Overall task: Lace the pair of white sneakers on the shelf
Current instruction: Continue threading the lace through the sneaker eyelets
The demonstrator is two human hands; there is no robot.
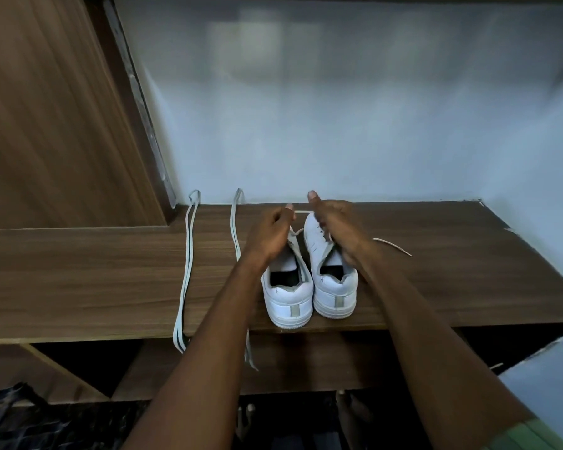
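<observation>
- Two white low-top sneakers sit side by side, heels toward viewer, near front edge of dark wood-grain shelf (436,271): left sneaker (288,300), right sneaker (333,287).
- Left hand (273,233) over left sneaker's front, fingers curled, pinching a thin white lace (301,211).
- Right hand (335,222) over right sneaker, thumb up, fingers clenched on same lace; short stretch runs taut btwn hands, loose end trails right.
- Two flat grey-white spare laces (186,274) lie to the left, ends hanging off the front edge.
- Pale wall (338,108) behind.
</observation>
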